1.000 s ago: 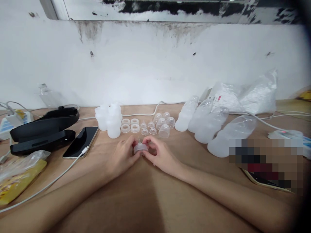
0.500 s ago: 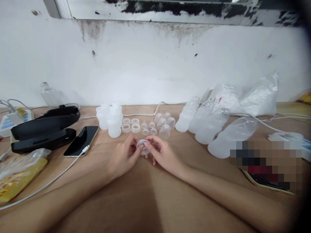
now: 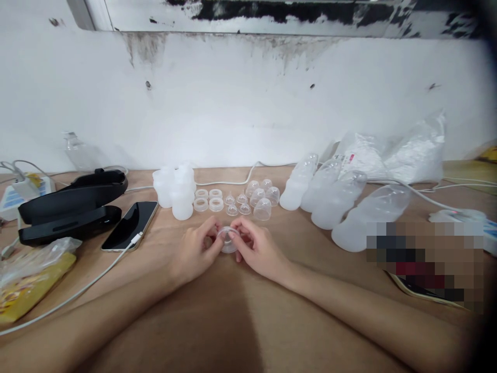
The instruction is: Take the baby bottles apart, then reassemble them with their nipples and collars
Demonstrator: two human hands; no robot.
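Between my hands is a translucent bottle collar ring (image 3: 228, 249) with a clear bottle nipple in it, its round opening tilted toward me. My left hand (image 3: 194, 248) grips its left side, the thumb pressed on the inside. My right hand (image 3: 261, 247) holds the right side, its thumb also at the opening. Just beyond my fingers lie several loose collar rings (image 3: 216, 205), several clear nipples (image 3: 244, 209) and several clear dome caps (image 3: 263, 210). Frosted bottle bodies (image 3: 182, 202) stand to their left.
On the right, several capped bottles (image 3: 330, 212) stand in a slanting row before plastic bags (image 3: 411, 155). A phone (image 3: 130, 226) with a white cable, a black case (image 3: 73, 202) and a yellow snack bag (image 3: 39, 285) lie left. Another phone (image 3: 427, 290) lies right, partly pixelated.
The collar ring with its nipple has turned from tip-up to its opening facing me. My thumbs have shifted from its near edge onto the opening.
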